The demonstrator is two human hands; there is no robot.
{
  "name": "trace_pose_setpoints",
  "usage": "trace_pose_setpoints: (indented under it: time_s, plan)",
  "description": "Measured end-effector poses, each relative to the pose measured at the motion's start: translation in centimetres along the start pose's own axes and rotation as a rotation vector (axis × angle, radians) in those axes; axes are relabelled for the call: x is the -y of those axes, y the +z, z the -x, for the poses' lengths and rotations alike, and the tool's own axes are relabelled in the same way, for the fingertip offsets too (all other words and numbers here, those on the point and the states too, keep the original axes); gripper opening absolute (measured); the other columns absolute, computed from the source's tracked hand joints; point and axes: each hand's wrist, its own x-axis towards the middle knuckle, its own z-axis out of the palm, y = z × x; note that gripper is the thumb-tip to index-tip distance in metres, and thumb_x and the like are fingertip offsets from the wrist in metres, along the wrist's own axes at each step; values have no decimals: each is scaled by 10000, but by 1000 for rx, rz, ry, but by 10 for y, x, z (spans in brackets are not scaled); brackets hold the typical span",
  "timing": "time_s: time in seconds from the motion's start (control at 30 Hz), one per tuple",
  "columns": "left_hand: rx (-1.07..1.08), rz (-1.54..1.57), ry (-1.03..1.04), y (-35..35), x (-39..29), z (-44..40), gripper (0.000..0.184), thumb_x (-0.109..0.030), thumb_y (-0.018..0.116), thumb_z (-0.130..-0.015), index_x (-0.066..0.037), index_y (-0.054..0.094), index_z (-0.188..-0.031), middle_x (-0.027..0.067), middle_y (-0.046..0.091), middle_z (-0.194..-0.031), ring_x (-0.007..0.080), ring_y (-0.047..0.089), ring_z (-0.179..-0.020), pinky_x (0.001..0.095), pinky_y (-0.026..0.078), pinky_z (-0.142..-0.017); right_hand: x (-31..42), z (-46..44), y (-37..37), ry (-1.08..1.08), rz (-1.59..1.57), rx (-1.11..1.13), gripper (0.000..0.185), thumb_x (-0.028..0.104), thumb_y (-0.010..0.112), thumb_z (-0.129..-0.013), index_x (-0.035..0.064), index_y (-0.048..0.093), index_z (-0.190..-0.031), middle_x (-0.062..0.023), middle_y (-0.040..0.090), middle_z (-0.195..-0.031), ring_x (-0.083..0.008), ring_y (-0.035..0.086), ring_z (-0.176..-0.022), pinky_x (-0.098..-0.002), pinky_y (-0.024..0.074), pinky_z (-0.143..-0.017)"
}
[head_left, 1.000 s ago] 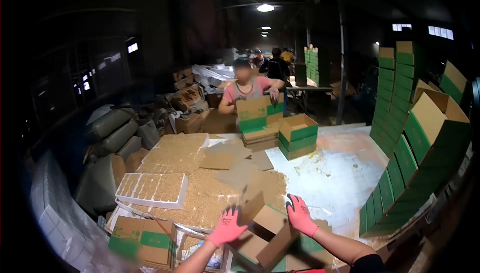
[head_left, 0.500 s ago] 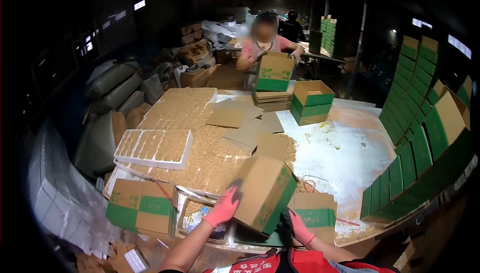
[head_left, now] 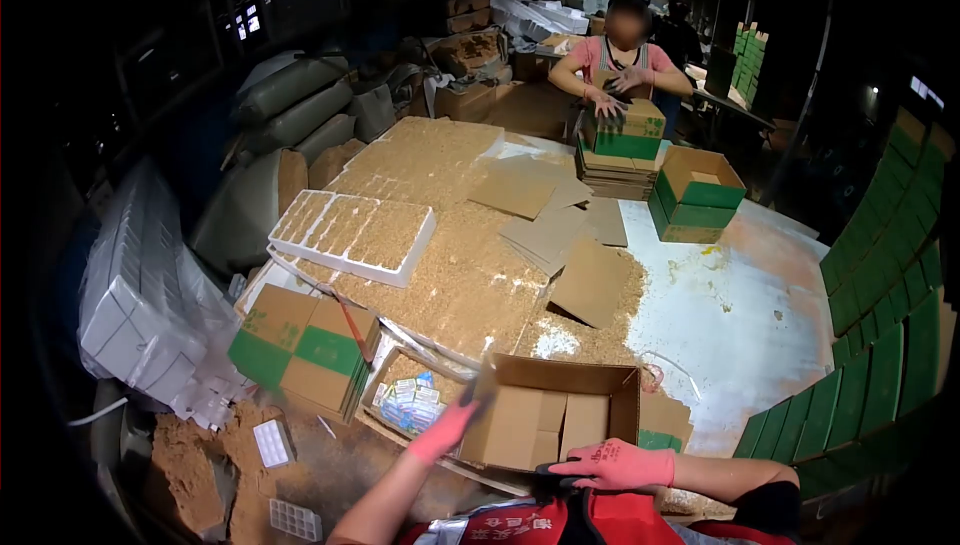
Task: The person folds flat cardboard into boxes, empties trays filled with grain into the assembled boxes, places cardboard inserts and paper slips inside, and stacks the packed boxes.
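Sawdusty table, one open carton: right hand grips its rim; left hand blurred, hold unclear.

Left hand, right hand, both at open cardboard box

The pink gloves have dark coating, the red garment bears white lettering, and the sleeve is black.
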Motion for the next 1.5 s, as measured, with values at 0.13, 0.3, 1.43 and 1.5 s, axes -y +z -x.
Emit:
trace_pose_setpoints:
  time_s: [0.13, 0.3, 1.43, 1.5]
  plan:
    - [-106, -683, -117, 21, 39, -10, 701, -229, 532, -875, -74, 249, -1497, 287, 491, -1345, 425, 473, -1256, 440, 380, -1055, -33, -61, -74, 142, -238, -231, 314, 261, 610, -911, 122, 624, -1192, -81, 664, -1057, -231, 650, -920, -329, 514, -862]
    - [-118, -641, -217, 29, 20, -13, 727, -209, 536, -839, 12, 245, -1468, 328, 471, -1337, 448, 463, -1249, 448, 370, -1065, -222, -191, -47, 895, -929, -230, 345, 333, 642, -911, 13, 638, -1040, -16, 633, -793, -127, 582, -671, -280, 492, -620]
    - [82, -66, -254, 60, 13, -90, 519, -411, 497, -991, -56, 503, -1369, 55, 638, -1138, 109, 566, -969, 279, 478, -830, -91, 68, -114, 118, -523, -8, 491, 305, 609, -938, -14, 551, -1307, -81, 593, -1298, -163, 519, -1190, -290, 393, -1021]
    - [182, -79, -126, 65, 6, -82, 567, -433, 490, -991, -39, 462, -1398, 66, 606, -1202, 130, 533, -1031, 273, 443, -893, -113, 40, -109, 223, -586, 71, 467, 336, 578, -956, 12, 566, -1292, -70, 629, -1240, -151, 548, -1160, -283, 416, -994]
